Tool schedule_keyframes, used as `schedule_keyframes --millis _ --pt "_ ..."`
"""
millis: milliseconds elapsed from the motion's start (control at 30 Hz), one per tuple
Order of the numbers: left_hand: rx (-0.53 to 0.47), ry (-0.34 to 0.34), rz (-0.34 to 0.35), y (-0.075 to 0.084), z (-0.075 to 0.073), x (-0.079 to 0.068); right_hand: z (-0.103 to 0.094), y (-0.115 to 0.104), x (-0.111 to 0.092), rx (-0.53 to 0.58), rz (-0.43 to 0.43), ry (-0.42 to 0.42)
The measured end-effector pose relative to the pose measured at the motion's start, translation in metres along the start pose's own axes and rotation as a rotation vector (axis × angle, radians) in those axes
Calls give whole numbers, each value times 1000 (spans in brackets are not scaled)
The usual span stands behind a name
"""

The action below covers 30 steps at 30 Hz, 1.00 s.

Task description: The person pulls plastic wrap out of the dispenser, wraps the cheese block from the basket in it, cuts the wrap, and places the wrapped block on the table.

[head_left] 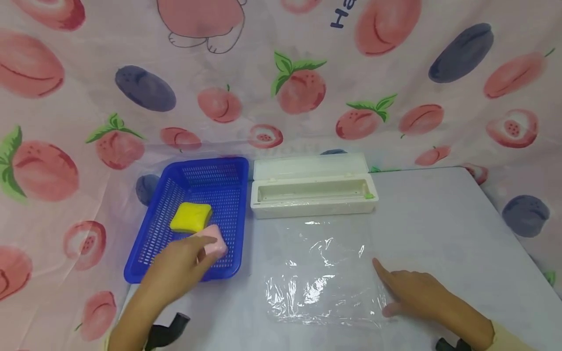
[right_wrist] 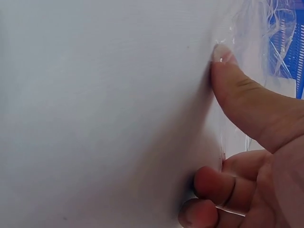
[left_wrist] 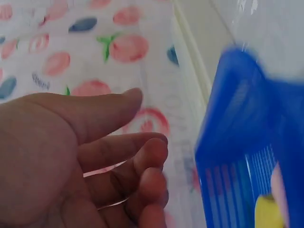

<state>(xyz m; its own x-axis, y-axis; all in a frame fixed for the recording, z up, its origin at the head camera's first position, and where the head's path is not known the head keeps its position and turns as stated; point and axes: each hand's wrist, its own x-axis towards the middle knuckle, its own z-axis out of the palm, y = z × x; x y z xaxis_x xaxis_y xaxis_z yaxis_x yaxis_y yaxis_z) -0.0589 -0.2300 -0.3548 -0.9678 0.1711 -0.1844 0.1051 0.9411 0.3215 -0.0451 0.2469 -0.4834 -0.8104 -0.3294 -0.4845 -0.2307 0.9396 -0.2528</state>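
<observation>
My left hand (head_left: pixel 182 263) is poised over the blue basket (head_left: pixel 243 214), fingers bent loosely and holding nothing. In the head view its fingertips overlap a pink block (head_left: pixel 216 242). The left wrist view shows space between those fingers and the basket (left_wrist: pixel 221 142), where the pink block (left_wrist: pixel 278 192) and a yellow sponge-like block (left_wrist: pixel 267 213) are partly visible. My right hand (head_left: pixel 414 292) rests at the right edge of a transparent plastic film sheet (head_left: pixel 316 292), index finger extended. In the right wrist view, film (right_wrist: pixel 237 35) meets the thumb tip.
Behind the film stands a long white box (head_left: pixel 313 207), its lid (head_left: pixel 309 168) raised and a green piece (head_left: pixel 370 196) at its right end. A fruit-printed curtain (head_left: pixel 263 73) hangs behind the white table (head_left: pixel 461 219). The yellow block (head_left: pixel 191 217) lies inside the basket.
</observation>
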Motion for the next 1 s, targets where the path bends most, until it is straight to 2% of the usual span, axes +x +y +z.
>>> schedule_keyframes --millis 100,200,267,400,500,600,700,800,900,1000 --pt "-42 37 63 -27 -26 12 1 1 -1 -10 -16 12" --pt "-71 -3 82 -52 -37 27 1 2 1 -16 -10 1" --pt "-72 -88 48 -66 -40 38 1 2 3 -20 -2 -10" --pt "-18 -276 -25 -87 -35 55 2 2 3 -55 -21 12" --pt "22 -383 -46 -95 -27 63 3 3 4 -97 -40 44" --pt "26 -454 -47 -98 -20 67 6 4 3 -174 -86 121" --pt "35 -483 -40 -100 -15 70 9 5 2 -264 -131 224" --pt "62 -479 -36 -101 -12 73 12 5 0 -303 -150 301" --pt "83 -482 -60 -104 -11 76 14 5 -1 -287 -148 328" --pt "83 -508 -82 -107 -8 79 14 5 0 -263 -147 304"
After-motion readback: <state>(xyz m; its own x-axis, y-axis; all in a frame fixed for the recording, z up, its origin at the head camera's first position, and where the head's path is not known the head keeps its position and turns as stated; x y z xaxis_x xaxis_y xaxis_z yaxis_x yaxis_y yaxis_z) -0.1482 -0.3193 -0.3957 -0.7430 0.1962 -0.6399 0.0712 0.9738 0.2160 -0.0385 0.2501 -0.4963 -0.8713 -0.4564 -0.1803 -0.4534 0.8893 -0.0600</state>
